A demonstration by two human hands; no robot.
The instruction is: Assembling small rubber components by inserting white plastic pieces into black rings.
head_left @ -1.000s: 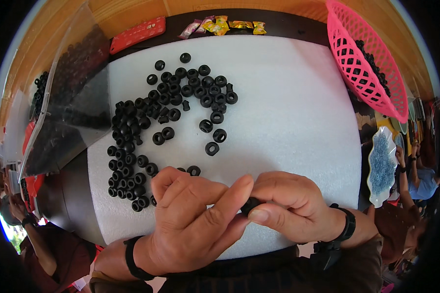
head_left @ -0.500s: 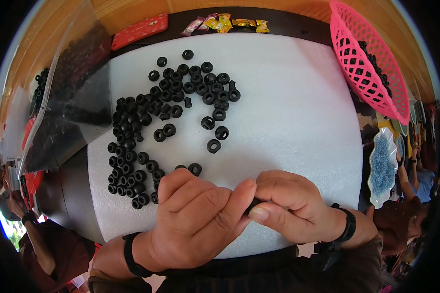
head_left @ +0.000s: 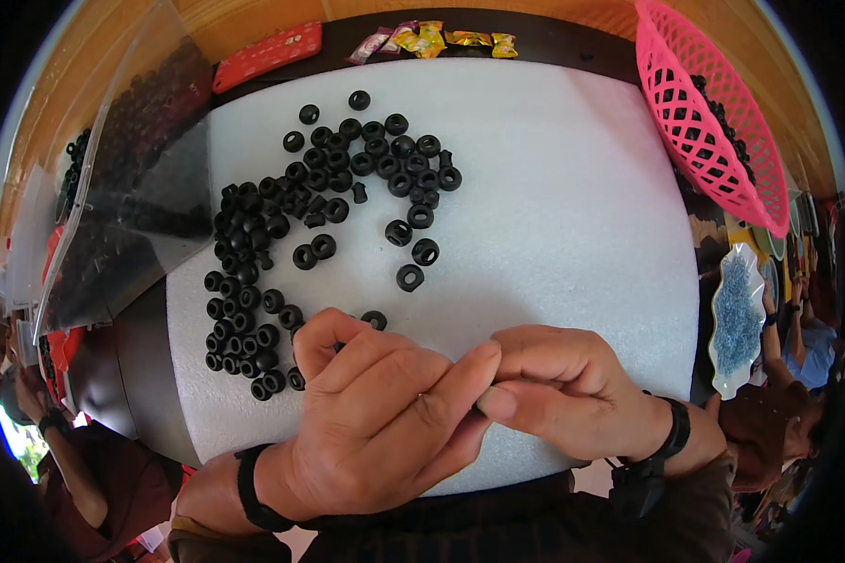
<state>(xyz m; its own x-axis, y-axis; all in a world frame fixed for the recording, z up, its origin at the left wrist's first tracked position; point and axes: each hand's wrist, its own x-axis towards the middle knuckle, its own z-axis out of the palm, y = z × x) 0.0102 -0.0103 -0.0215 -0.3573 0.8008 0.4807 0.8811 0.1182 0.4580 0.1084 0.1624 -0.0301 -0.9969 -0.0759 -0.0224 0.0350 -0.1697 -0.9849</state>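
Just above the two hands, on the white foam sheet (head_left: 573, 188), lies a loose scatter of small black rubber rings (head_left: 282, 235), spread out flat so that each one can be picked singly; the nearest ring (head_left: 375, 319) sits right beside the knuckles of the left hand (head_left: 376, 422). The left hand and the right hand (head_left: 563, 394) are pressed together at the fingertips near the lower middle of the sheet, pinching at one spot, but whatever sits between them is hidden by the fingers, so I cannot tell whether a ring is clamped there. Both wrists wear dark bands. Beyond the left hand, up and to the left, a clear plastic bag (head_left: 131, 197) of more black pieces leans over the sheet's edge, within easy reach. Up and to the right of the right hand, a pink basket (head_left: 714, 122) stands tilted, dark pieces showing through its mesh. Far beyond both hands lie some sweet wrappers (head_left: 432, 39) and a red flat case (head_left: 268, 54).
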